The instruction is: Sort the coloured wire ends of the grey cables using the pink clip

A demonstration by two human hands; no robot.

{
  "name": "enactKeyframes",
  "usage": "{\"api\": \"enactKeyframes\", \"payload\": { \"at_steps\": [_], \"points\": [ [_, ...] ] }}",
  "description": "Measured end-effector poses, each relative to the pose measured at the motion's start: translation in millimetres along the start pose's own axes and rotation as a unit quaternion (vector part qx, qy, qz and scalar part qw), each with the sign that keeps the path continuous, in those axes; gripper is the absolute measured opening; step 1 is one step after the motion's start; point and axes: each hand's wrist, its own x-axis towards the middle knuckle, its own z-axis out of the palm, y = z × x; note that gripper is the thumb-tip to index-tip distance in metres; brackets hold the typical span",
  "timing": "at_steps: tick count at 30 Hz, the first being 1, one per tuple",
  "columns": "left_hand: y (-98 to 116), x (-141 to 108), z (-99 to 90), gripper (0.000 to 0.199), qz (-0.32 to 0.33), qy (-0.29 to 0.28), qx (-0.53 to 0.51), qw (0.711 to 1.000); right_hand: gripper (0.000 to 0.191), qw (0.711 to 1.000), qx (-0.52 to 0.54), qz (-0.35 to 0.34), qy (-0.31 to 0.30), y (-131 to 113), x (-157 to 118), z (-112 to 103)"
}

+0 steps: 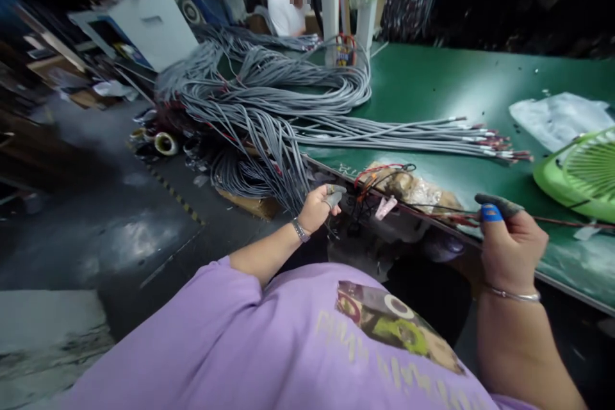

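My left hand (317,210) is closed at the table's front edge, with grey covers on its fingertips. Whatever its fingers pinch is too small to make out. Beside it hang grey cables (273,99), bundled over the edge. My right hand (513,240) is pinched shut farther right, thumb wrapped in blue tape and a grey cover on the forefinger. Thin dark wires (451,209) run close to its fingertips; I cannot tell whether they are held. Between the hands lie red and black wires (368,186), a pink clip (385,208) and a crumpled plastic-wrapped bundle (423,193).
The green table (432,86) carries a green fan (581,173) and a clear plastic bag (562,116) at right. A white post (329,0) rises behind the cables. Across the table sits a person (288,6) in white. A light-coloured box-shaped machine (148,25) stands far left.
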Motion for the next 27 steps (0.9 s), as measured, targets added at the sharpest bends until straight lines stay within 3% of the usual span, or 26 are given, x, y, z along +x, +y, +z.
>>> {"api": "enactKeyframes", "payload": {
  "at_steps": [1, 3, 5, 7, 9, 12, 18, 23, 27],
  "points": [
    [3, 7, -4.1, 0.034, 0.02, -0.011, 0.041, 0.999, 0.032, 1.0, 0.002, 0.012, -0.014, 4, 10, -1],
    [12, 26, -11.7, 0.034, 0.063, -0.025, 0.135, 0.989, 0.036, 0.994, 0.035, 0.099, -0.04, 10, 23, -2],
    [24, 51, -17.6, 0.031, 0.136, -0.023, 0.256, 0.957, 0.038, 0.984, 0.064, 0.161, -0.052, 13, 28, -1],
    [39, 80, -21.3, 0.031, 0.205, -0.005, 0.426, 0.881, 0.034, 0.978, 0.085, 0.184, -0.051, 13, 27, -1],
    [55, 110, -22.4, 0.043, 0.222, -0.025, 0.556, 0.8, 0.028, 0.976, 0.103, 0.187, -0.048, 14, 25, -1],
    [73, 148, -17.9, 0.05, 0.114, -0.089, 0.682, 0.717, 0.03, 0.98, 0.103, 0.158, -0.058, 18, 24, -1],
    [78, 188, 17.2, 0.054, 0.132, -0.188, 0.704, 0.672, 0.032, 0.988, 0.096, 0.072, -0.097, 24, 27, 2],
    [78, 192, 53.7, 0.048, 0.147, -0.221, 0.711, 0.652, 0.03, 0.989, 0.096, 0.062, -0.094, 21, 25, 3],
    [86, 192, 65.7, 0.045, 0.133, -0.266, 0.711, 0.637, 0.031, 0.987, 0.105, 0.066, -0.098, 20, 24, 3]
  ]
}}
